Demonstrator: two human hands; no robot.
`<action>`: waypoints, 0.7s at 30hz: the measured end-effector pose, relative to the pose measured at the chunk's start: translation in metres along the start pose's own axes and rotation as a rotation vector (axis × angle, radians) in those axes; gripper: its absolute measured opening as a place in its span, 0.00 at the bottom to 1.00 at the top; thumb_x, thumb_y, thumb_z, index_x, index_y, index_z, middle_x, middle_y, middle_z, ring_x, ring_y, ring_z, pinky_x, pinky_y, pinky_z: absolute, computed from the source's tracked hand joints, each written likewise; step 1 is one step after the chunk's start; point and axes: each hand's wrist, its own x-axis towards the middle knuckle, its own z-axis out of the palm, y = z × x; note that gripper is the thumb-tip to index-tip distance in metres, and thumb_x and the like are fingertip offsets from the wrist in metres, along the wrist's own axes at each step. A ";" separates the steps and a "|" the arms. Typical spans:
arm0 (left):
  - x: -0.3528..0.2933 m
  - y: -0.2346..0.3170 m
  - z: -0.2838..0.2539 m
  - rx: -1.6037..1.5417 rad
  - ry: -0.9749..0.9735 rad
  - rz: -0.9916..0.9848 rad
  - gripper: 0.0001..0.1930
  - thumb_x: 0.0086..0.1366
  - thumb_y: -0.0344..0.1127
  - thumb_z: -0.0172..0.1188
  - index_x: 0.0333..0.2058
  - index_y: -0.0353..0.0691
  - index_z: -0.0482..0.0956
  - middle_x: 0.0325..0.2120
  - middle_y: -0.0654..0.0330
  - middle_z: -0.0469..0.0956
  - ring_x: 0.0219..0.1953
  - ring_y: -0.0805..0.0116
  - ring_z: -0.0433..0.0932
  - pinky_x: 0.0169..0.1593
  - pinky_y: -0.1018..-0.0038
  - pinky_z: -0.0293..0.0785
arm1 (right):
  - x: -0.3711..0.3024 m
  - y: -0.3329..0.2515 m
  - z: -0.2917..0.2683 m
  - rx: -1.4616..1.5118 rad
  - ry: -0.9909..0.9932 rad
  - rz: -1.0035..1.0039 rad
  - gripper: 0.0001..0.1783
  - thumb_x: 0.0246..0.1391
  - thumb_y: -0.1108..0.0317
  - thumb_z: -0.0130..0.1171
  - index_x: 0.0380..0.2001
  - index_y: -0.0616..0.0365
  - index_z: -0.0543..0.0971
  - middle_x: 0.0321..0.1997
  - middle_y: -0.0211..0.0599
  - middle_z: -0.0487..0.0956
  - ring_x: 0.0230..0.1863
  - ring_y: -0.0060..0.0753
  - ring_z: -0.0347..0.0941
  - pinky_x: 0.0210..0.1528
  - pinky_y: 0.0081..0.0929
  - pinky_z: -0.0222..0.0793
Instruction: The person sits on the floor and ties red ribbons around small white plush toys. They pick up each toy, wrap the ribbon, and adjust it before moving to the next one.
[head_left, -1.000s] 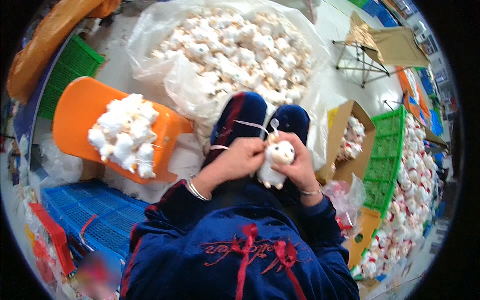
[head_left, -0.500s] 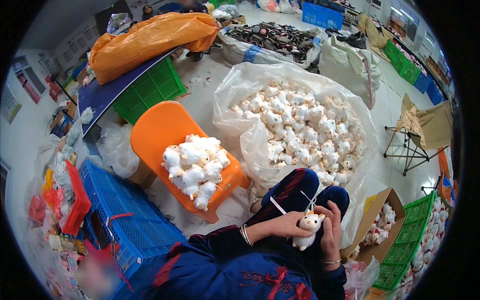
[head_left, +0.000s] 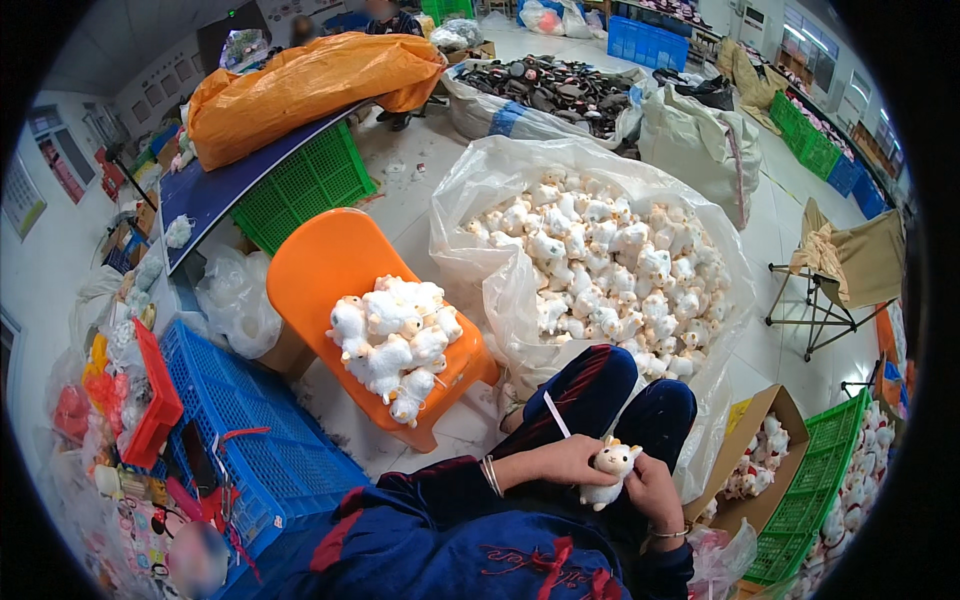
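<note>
Above my lap my left hand [head_left: 562, 462] is closed round a small white plush animal [head_left: 606, 478], with pale orange ears and dark eyes, its face turned up. From the top of that hand sticks a thin, flat white strip [head_left: 557, 416]; its lower end is hidden. My right hand [head_left: 654, 494] closes on the toy's other side with curled fingers. Left of my knees, similar plush toys [head_left: 388, 340] lie heaped on the seat of an orange plastic chair [head_left: 318, 262]. Beyond my knees, a large clear plastic bag [head_left: 462, 190] stands open, full of such toys [head_left: 610, 250].
A blue crate [head_left: 250, 440] sits at my left, beside a red tray [head_left: 152, 400]. To my right are a cardboard box [head_left: 745, 450] of toys and a green crate [head_left: 815, 485]. A folding chair [head_left: 845, 255] stands farther right. Behind the bag is a sack of dark pieces [head_left: 545, 95].
My right hand has come down from beside the toy's head to its lower side, its raised fingers now curled. The thin tie ends above the toy's head no longer show.
</note>
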 end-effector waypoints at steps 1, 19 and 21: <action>-0.001 -0.002 0.002 0.011 0.005 -0.024 0.25 0.63 0.49 0.68 0.50 0.34 0.80 0.43 0.52 0.85 0.46 0.61 0.83 0.55 0.66 0.76 | -0.001 -0.003 0.005 -0.032 0.024 0.015 0.12 0.58 0.73 0.58 0.44 0.66 0.80 0.39 0.52 0.85 0.41 0.52 0.83 0.47 0.37 0.76; 0.011 -0.028 0.009 0.125 0.046 -0.056 0.27 0.56 0.56 0.69 0.35 0.32 0.87 0.30 0.47 0.86 0.33 0.56 0.86 0.43 0.65 0.80 | -0.023 0.030 0.022 0.036 0.122 0.132 0.10 0.52 0.68 0.65 0.36 0.64 0.84 0.28 0.45 0.83 0.29 0.40 0.81 0.34 0.32 0.74; 0.012 -0.025 0.010 0.170 0.023 -0.041 0.27 0.56 0.56 0.69 0.35 0.32 0.87 0.30 0.46 0.86 0.34 0.55 0.86 0.43 0.65 0.80 | -0.026 0.042 0.026 0.165 0.139 0.180 0.12 0.52 0.69 0.66 0.38 0.65 0.84 0.28 0.43 0.83 0.28 0.34 0.80 0.34 0.27 0.74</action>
